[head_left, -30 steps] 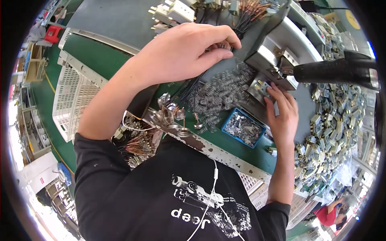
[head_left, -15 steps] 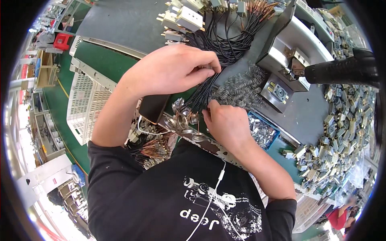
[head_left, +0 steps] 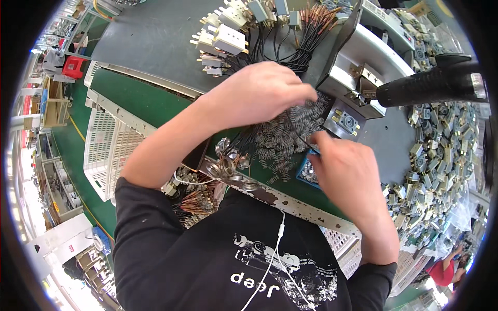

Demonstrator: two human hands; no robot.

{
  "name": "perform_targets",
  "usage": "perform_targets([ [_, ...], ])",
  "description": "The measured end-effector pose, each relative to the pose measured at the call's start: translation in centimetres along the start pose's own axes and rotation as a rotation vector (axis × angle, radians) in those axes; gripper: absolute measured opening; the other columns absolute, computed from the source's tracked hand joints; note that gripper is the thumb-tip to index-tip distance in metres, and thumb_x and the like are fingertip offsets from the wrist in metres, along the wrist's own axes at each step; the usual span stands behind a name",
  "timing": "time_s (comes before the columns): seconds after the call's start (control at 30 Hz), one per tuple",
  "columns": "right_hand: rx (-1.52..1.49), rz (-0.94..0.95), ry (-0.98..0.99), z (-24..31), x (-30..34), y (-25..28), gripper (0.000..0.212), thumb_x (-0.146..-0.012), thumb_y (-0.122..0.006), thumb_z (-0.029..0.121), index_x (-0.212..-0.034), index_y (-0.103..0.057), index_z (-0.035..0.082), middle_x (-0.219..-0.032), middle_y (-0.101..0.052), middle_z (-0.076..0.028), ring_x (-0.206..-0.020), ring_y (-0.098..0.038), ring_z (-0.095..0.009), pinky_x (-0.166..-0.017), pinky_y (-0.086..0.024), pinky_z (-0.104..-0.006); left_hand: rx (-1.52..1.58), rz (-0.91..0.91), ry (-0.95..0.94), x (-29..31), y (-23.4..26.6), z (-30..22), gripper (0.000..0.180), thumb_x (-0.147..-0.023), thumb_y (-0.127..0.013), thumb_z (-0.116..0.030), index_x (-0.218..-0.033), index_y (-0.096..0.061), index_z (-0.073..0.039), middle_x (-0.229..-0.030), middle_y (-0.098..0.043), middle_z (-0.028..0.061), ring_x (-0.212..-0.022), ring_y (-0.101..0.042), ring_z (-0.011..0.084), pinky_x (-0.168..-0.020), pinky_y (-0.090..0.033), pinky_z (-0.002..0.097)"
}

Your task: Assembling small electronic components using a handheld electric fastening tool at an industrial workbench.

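My left hand (head_left: 267, 93) is over the bench, closed, its fingertips pointing right and slightly blurred. A thin black cable (head_left: 300, 132) runs from under it down to my right hand (head_left: 345, 166). The right thumb and forefinger are bent together at the cable's lower end, beside the metal fixture; the exact pinch is blurred. Below and between the hands lies a heap of small coil springs (head_left: 277, 147). Just left of the right hand is a blue tray (head_left: 302, 173) of small metal parts, partly covered by that hand.
Beyond the left hand lies a bundle of black cables with copper-coloured ends (head_left: 316, 20) and grey-white plug housings (head_left: 231, 39). A metal fixture (head_left: 345, 72) and a black tool (head_left: 430, 85) stand at right, near a big pile of housings (head_left: 433, 171). Metal rings (head_left: 225, 166) lie near the bench edge.
Both hands have moved right, away from the cable bundle; the right is now in front of the fixture. A single cable now stretches between them, and more of the spring heap shows.
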State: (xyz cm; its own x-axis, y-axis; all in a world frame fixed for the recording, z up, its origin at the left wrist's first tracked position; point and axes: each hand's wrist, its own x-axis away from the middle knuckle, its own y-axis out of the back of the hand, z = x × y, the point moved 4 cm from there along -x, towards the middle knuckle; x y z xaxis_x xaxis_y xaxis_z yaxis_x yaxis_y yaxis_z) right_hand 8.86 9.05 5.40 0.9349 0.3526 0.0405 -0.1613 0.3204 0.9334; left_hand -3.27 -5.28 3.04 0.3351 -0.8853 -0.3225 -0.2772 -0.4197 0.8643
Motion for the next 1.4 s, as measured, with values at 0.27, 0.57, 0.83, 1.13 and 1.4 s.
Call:
perform_targets([
  [0.27, -0.429, -0.114, -0.344, -4.9, 5.3, -0.2, 0.019, -0.089, -0.073, 0.014, -0.106, -0.073, 0.006, -0.065, -0.063, -0.013, -0.053, -0.059, -0.019, -0.053, -0.045, -0.0324, 0.057, -0.053, 0.074, -1.4, -0.5, 2.1, 0.018, -0.089, -0.071, -0.013, -0.102, -0.061, -0.005, -0.091, -0.070, 0.0097, -0.087, -0.069, 0.0282, -0.077, -0.054, 0.0387],
  [0.57, -0.190, -0.299, -0.315, -7.8, 7.0, -1.4, 0.025, -0.085, -0.075, 0.008, -0.111, -0.073, 0.009, -0.087, -0.071, -0.014, -0.076, -0.069, -0.027, -0.069, -0.054, -0.0328, 0.032, -0.184, -0.134, -4.7, -0.9, -2.7, 0.017, -0.085, -0.072, -0.014, -0.100, -0.069, -0.007, -0.091, -0.066, 0.0062, -0.084, -0.067, 0.0256, -0.076, -0.055, 0.0361],
  [0.83, -0.544, -0.468, -0.363, -7.9, 9.2, -3.8, 0.040, -0.079, -0.078, -0.005, -0.117, -0.066, 0.001, -0.099, -0.071, -0.011, -0.089, -0.070, -0.018, -0.081, -0.055, -0.0308, 0.036, 0.045, -0.088, -7.0, -6.0, -3.1, 0.012, -0.086, -0.071, -0.014, -0.090, -0.063, -0.007, -0.090, -0.066, 0.0061, -0.086, -0.066, 0.0263, -0.076, -0.053, 0.0379],
  [1.13, -0.622, -0.555, -0.346, -8.0, 9.9, -4.0, 0.042, -0.079, -0.078, -0.007, -0.119, -0.065, 0.000, -0.112, -0.070, -0.013, -0.096, -0.070, -0.019, -0.085, -0.056, -0.0301, 0.020, 0.027, -0.138, -7.3, -6.3, -3.7, 0.010, -0.083, -0.071, -0.012, -0.089, -0.065, -0.007, -0.090, -0.066, 0.0040, -0.083, -0.066, 0.0255, -0.073, -0.054, 0.0372],
  [1.4, -0.548, -0.579, -0.345, -7.8, 10.1, -3.5, 0.041, -0.079, -0.078, -0.007, -0.117, -0.065, -0.001, -0.112, -0.070, -0.013, -0.096, -0.071, -0.018, -0.083, -0.057, -0.0295, 0.071, 0.017, -0.067, -7.2, -5.8, -4.0, 0.019, -0.081, -0.075, -0.016, -0.095, -0.065, -0.008, -0.095, -0.064, 0.0041, -0.086, -0.065, 0.0251, -0.075, -0.053, 0.0377],
])
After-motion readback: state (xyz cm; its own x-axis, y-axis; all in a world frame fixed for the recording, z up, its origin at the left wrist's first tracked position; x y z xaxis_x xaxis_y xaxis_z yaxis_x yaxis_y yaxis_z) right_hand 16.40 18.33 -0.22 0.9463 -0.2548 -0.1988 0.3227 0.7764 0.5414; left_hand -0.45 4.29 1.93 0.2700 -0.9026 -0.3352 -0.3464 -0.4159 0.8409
